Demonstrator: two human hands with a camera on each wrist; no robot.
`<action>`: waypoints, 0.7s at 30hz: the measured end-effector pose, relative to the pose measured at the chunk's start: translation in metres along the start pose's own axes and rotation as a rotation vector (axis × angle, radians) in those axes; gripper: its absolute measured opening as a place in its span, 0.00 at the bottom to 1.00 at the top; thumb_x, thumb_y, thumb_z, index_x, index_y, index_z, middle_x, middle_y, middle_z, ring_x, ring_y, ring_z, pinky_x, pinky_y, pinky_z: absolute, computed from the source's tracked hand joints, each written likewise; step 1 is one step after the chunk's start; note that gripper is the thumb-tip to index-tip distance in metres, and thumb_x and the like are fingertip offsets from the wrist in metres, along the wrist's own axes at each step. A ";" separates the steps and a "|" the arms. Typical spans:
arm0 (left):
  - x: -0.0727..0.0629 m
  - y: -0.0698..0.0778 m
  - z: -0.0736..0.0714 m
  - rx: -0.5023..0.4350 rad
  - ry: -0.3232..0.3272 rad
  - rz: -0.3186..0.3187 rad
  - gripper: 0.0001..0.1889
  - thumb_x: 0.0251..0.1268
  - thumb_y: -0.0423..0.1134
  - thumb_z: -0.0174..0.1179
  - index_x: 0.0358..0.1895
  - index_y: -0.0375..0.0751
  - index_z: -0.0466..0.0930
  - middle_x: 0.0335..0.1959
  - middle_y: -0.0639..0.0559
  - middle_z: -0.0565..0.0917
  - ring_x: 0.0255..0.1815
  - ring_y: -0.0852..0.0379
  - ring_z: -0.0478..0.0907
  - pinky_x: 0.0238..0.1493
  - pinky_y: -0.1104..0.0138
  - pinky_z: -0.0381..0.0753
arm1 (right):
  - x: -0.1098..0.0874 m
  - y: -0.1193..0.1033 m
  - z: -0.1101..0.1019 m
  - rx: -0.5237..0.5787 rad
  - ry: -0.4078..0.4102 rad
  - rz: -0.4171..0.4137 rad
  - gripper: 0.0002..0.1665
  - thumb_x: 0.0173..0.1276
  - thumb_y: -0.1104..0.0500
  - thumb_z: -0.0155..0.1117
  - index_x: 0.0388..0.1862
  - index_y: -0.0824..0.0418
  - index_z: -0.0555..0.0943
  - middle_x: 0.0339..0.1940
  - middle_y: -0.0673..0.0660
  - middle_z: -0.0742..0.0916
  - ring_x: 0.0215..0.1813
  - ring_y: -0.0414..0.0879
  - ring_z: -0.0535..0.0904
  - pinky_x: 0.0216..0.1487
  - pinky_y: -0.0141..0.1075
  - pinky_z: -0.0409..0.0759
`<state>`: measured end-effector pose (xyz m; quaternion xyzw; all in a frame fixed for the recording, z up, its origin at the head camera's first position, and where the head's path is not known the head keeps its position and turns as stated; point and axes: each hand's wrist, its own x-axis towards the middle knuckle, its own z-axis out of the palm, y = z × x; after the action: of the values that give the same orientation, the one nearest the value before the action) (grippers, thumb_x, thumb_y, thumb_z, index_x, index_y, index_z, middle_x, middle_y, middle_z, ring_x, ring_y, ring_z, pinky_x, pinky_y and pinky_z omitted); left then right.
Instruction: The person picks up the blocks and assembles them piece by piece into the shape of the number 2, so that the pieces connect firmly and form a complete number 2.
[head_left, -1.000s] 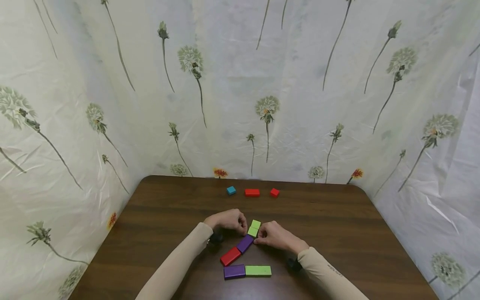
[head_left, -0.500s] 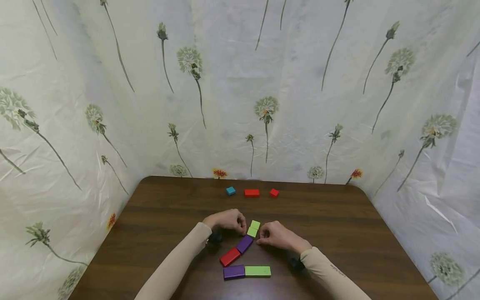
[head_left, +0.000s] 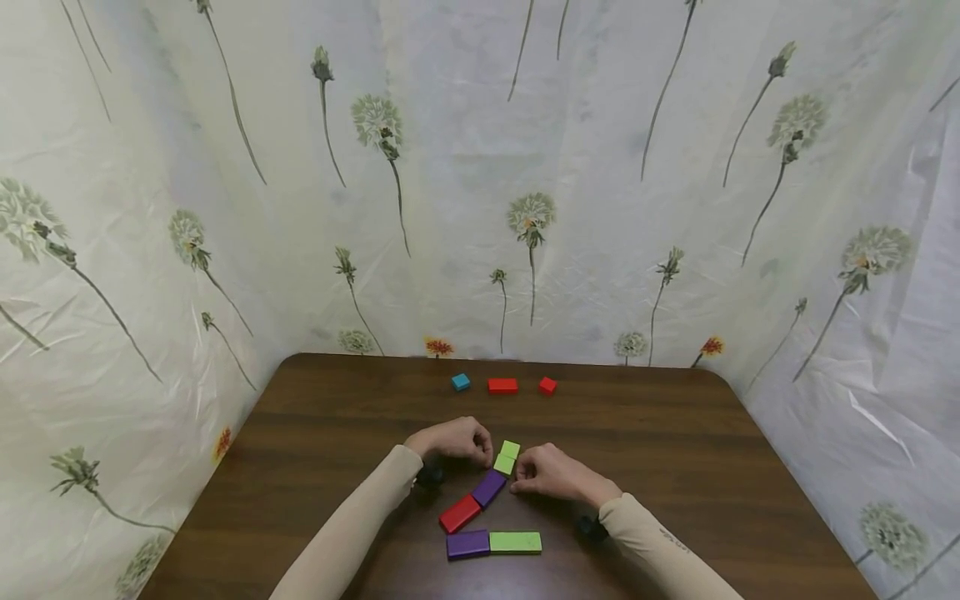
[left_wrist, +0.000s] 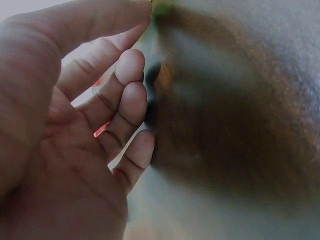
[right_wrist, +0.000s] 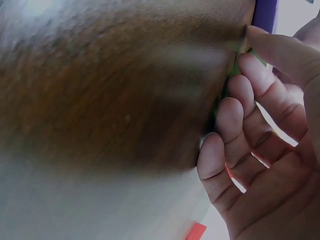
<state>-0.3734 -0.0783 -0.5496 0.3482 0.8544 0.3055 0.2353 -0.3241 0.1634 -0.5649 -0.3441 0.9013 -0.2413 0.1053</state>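
Note:
In the head view, two small light-green blocks, a far one (head_left: 510,449) and a near one (head_left: 504,464), lie end to end. A purple block (head_left: 490,488) and a red block (head_left: 460,513) continue that slanting row toward the lower left. My left hand (head_left: 455,439) rests beside the green blocks on their left, fingers loosely bent and fingertips down at the table. On the other side sits my right hand (head_left: 558,473), its bent fingertips close to the near green block. Neither hand visibly grips a block; whether the fingertips touch the green ones I cannot tell.
Below the slanting row, another purple block (head_left: 468,545) and a long green block (head_left: 515,542) join in a straight line. Near the back edge of the brown table (head_left: 337,400) lie a blue block (head_left: 461,382), a red block (head_left: 502,386) and a smaller red block (head_left: 548,386).
My right hand drew slightly away from the row to the right, then came a little back toward it. The left hand and the blocks show hardly any movement.

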 end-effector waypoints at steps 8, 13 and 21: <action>-0.002 -0.001 0.001 -0.014 -0.012 -0.005 0.04 0.63 0.37 0.61 0.34 0.48 0.86 0.28 0.62 0.82 0.28 0.67 0.72 0.32 0.73 0.72 | -0.002 0.004 0.000 0.016 0.018 -0.013 0.11 0.60 0.47 0.71 0.23 0.45 0.78 0.20 0.38 0.78 0.24 0.29 0.70 0.25 0.27 0.70; -0.004 0.001 -0.003 -0.001 -0.033 -0.032 0.06 0.64 0.41 0.61 0.35 0.53 0.87 0.34 0.64 0.83 0.33 0.67 0.74 0.38 0.72 0.74 | -0.001 0.003 -0.001 0.034 0.022 -0.042 0.09 0.61 0.48 0.71 0.25 0.46 0.81 0.22 0.38 0.80 0.26 0.29 0.72 0.27 0.26 0.73; -0.005 0.002 -0.002 -0.023 -0.050 -0.052 0.06 0.62 0.47 0.63 0.33 0.55 0.89 0.37 0.64 0.84 0.39 0.66 0.77 0.43 0.70 0.75 | 0.003 -0.009 0.001 0.036 0.005 -0.068 0.07 0.62 0.50 0.70 0.27 0.48 0.83 0.24 0.38 0.81 0.28 0.28 0.73 0.30 0.26 0.74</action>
<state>-0.3703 -0.0819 -0.5453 0.3308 0.8534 0.3003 0.2685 -0.3203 0.1552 -0.5614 -0.3720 0.8848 -0.2620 0.1007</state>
